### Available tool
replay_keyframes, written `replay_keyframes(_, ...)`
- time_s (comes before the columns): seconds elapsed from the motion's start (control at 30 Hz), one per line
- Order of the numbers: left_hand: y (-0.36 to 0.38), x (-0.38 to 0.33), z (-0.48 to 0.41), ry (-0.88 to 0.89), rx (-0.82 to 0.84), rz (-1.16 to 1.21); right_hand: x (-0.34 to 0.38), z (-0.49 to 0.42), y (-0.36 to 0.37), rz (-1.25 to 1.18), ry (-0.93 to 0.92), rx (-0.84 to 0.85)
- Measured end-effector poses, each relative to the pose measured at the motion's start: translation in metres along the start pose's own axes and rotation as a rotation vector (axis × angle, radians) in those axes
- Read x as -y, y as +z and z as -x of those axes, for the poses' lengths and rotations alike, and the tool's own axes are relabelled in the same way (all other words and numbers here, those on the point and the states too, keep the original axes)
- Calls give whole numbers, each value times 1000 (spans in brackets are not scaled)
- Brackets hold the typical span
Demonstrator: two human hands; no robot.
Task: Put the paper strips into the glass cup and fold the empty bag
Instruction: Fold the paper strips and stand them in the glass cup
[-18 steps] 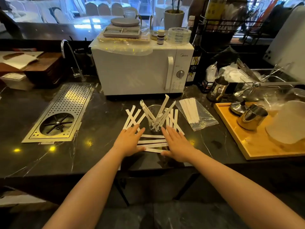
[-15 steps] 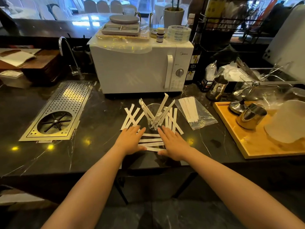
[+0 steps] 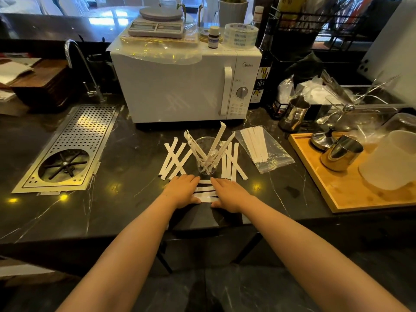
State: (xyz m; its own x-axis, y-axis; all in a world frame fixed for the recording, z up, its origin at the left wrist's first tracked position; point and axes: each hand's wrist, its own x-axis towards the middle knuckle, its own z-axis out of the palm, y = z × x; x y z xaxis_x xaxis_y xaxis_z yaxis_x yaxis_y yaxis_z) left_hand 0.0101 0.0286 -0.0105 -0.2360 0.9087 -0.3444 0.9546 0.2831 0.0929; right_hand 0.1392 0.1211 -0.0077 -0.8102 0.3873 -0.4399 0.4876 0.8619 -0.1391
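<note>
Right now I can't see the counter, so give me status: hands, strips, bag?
Left hand and right hand flat on loose paper strips. Glass cup part filled. Bag not empty. Nothing blocking.

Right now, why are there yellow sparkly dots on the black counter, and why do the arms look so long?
Head view: the dots are lamp glare on the shiny counter, near the left hand and right hand. The wide-angle lens stretches the arms and bends the edges. The background windows are washed out.

We found the cup before the microwave, strips lying either side and others standing in it; the bag lay right, seemingly holding more, the tray farther right.
</note>
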Motion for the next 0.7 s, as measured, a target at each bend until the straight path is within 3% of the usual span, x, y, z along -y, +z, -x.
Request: replay_keyframes(0.7, 9, -4, 1, -2, -94, -66, 2, -1, 3, 155, -24, -122)
